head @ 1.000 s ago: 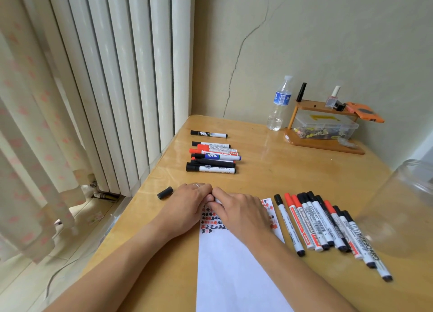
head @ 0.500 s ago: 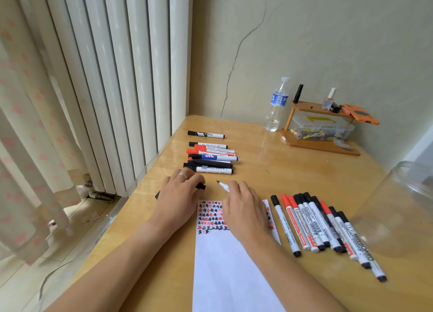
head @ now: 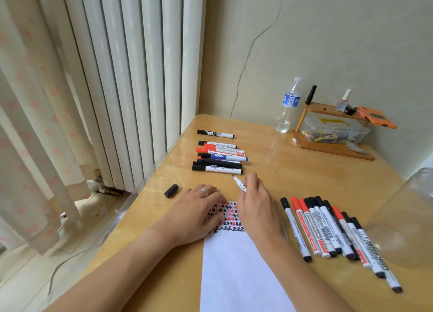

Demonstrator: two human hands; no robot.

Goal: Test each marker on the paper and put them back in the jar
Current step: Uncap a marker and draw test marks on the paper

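The right hand (head: 257, 206) is pinching an uncapped marker (head: 239, 183) in its fingers, tip pointing up and away above the paper (head: 239, 269). The left hand (head: 196, 215) is lying flat with fingers relaxed on the paper's scribbled top edge. Its black cap (head: 171, 190) is sitting on the table (head: 293, 178), just left of that hand. The jar (head: 407, 218) is lying at the right.

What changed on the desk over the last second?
The hands parted: the right hand pulled the marker out of its black cap and holds it, tip bare. The left hand set the cap down and rests on the paper. Both marker groups stayed.
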